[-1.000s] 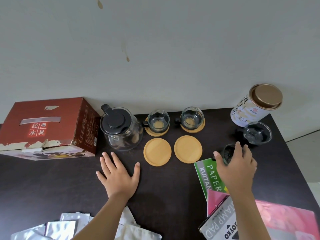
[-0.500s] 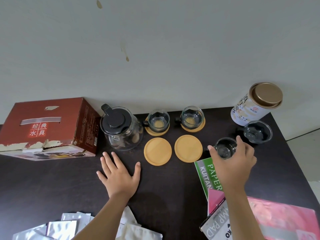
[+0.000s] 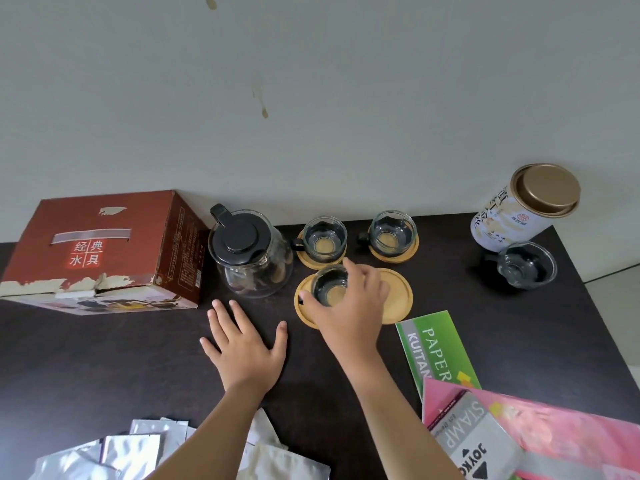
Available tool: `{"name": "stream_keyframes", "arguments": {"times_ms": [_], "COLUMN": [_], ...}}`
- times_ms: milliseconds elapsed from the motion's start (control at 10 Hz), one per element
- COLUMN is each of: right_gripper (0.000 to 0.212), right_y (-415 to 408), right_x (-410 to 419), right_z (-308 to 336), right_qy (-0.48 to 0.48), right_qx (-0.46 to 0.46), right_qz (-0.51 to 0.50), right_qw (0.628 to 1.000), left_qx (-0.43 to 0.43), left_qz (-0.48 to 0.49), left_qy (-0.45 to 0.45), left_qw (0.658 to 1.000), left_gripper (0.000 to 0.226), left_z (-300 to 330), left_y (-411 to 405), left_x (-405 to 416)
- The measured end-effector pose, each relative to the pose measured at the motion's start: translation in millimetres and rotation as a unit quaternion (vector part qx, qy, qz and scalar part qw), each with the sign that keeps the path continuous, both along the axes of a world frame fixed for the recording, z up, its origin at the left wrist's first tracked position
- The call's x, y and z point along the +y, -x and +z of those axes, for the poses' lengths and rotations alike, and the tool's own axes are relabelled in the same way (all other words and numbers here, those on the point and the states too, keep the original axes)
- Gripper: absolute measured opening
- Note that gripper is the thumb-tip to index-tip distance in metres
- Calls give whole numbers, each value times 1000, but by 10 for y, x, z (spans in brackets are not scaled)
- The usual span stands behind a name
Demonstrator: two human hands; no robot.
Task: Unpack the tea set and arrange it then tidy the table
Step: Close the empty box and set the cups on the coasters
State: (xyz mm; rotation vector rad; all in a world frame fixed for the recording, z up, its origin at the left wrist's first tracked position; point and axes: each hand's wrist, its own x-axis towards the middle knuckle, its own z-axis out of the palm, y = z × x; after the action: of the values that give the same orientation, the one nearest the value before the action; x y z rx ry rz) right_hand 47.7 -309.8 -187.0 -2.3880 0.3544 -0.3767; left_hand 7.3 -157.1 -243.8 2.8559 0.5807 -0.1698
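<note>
- Since the earlier frames, the right hand (image 3: pixel 349 306) has carried a small clear glass cup with a black handle (image 3: pixel 329 285) from the table's right side, beside the green paper pack, across to the near-left round bamboo coaster (image 3: pixel 306 310).
- Now this cup sits on or just above that coaster; contact cannot be told, as the hand hides its near side.
- Fingers and thumb of the right hand curl round the cup's rim from above, gripping it.
- Partly covered by the same hand, the near-right round bamboo coaster (image 3: pixel 398 296) lies touching or just beside the first.
- Flat on the dark wooden table (image 3: pixel 104 358), the left hand (image 3: pixel 242 344) stays with fingers spread and straight, holding nothing.
- Behind the coasters, two more clear glass cups (image 3: pixel 325 237) (image 3: pixel 393 232) stand on their own bamboo coasters.
- A clear glass teapot with a black lid (image 3: pixel 249 254) stands to their left, next to a red cardboard box with torn edges (image 3: pixel 104 251).
- One further glass cup (image 3: pixel 526 265) rests straight on the table at far right, just beside a white tin with a gold lid (image 3: pixel 526 206).
- A green paper pack (image 3: pixel 436 344), pink packaging (image 3: pixel 571 431) and a grey stamp pad packet (image 3: pixel 467 434) lie near right.
- Silver foil sachets (image 3: pixel 114 452) lie at the near left edge.
</note>
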Motion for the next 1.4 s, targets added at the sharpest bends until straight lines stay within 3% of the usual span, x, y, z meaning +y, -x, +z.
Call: {"name": "stream_keyframes", "arguments": {"times_ms": [300, 500, 600, 700, 900, 1100, 1200, 1300, 1400], "right_gripper": [78, 90, 84, 64, 45, 78, 98, 105, 106], "right_y": [-26, -2, 73, 132, 79, -138, -245, -318, -397], "right_x": [213, 175, 57, -176, -884, -1560, -1775, -1900, -1959], "right_z": [-173, -165, -143, -158, -306, -397, -440, -464, -466], "right_qy": [-9, -18, -48, -67, -65, -149, -202, -201, -226], "right_qx": [6, -5, -49, -81, -99, -110, -117, -103, -109], "right_qz": [0, 19, 55, 29, -164, -370, -410, -418, -460], "right_qw": [1000, 1000, 996, 994, 979, 911, 882, 880, 852], "left_qx": [-7, -7, -9, -8, -13, -10, -15, -11, -12], "left_qz": [-1, 0, -2, -3, -3, -3, -3, -3, -3], "left_qy": [7, 5, 5, 4, 7, 4, 9, 5, 6], "left_qw": [1000, 1000, 1000, 1000, 1000, 1000, 1000, 1000, 1000], "left_gripper": [99, 100, 100, 99, 99, 100, 99, 99, 99], "left_z": [-12, -10, -13, -23, -31, -27, -29, -36, -36], "left_y": [-1, -3, -2, -4, 1, -3, -5, -4, -7], "left_x": [-6, -17, -16, -12, 2, 0, -3, 0, -6]}}
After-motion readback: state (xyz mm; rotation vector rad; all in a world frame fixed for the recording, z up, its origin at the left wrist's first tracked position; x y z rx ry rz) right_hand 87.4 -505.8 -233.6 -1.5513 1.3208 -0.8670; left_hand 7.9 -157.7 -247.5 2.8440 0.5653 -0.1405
